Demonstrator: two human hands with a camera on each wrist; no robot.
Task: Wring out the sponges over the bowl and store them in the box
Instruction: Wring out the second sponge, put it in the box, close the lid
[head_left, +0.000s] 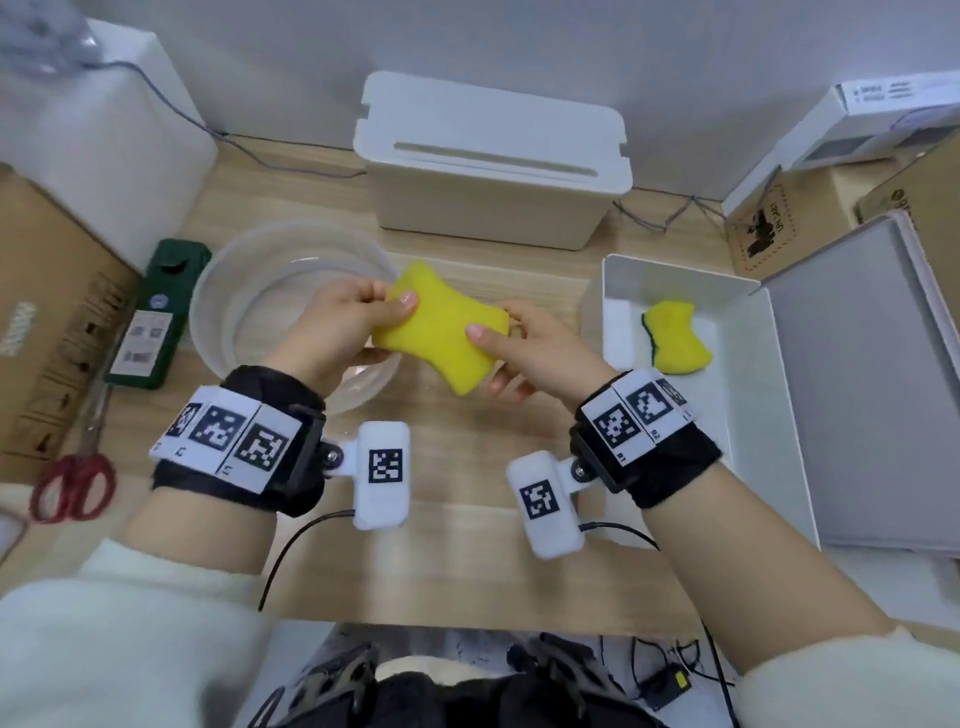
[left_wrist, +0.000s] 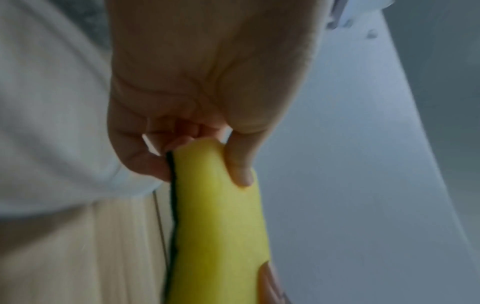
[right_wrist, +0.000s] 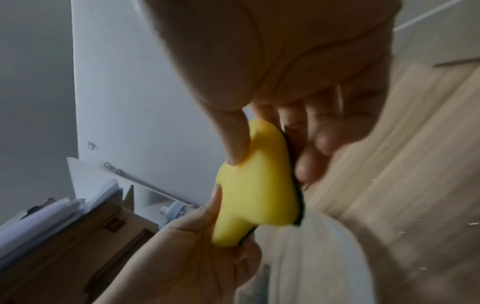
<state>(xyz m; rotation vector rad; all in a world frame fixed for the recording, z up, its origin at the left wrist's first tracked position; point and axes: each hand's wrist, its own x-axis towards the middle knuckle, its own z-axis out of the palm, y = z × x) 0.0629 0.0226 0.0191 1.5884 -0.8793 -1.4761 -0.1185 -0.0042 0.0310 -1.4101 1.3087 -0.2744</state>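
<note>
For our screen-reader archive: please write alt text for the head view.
Two hands, left hand and right hand, hold a yellow sponge by its ends beside a clear bowl. A second sponge lies in an open white box.

Overhead head view, two close wrist views

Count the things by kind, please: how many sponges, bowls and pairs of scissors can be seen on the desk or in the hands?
Sponges: 2, one held in both hands, one in the white box
Bowls: 1
Scissors: 1
Total: 4
</note>
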